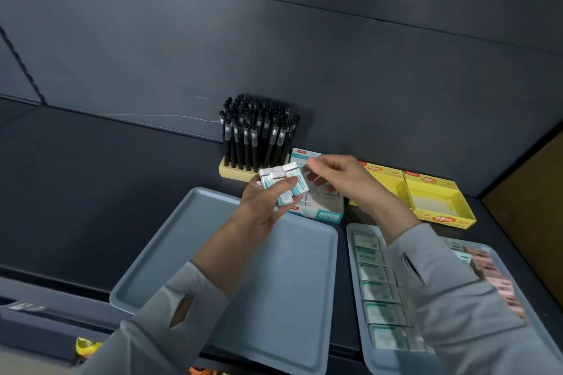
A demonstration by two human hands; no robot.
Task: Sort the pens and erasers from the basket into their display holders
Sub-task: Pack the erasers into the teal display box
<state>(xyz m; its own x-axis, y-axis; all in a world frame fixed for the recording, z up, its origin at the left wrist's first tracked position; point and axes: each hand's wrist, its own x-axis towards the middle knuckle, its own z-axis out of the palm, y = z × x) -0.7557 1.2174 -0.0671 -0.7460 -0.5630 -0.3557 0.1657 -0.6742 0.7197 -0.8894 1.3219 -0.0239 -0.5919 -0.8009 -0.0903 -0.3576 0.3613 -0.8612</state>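
Over tray's (283,283) far edge, left hand (265,207) grips erasers (281,179), right hand (341,176) pinches one

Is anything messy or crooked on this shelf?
Only small things. A few pens at the right end of the yellow holder lean sideways while the rest stand straight. The erasers gripped in the left hand sit in an uneven bunch. Nothing looks spilled or broken.
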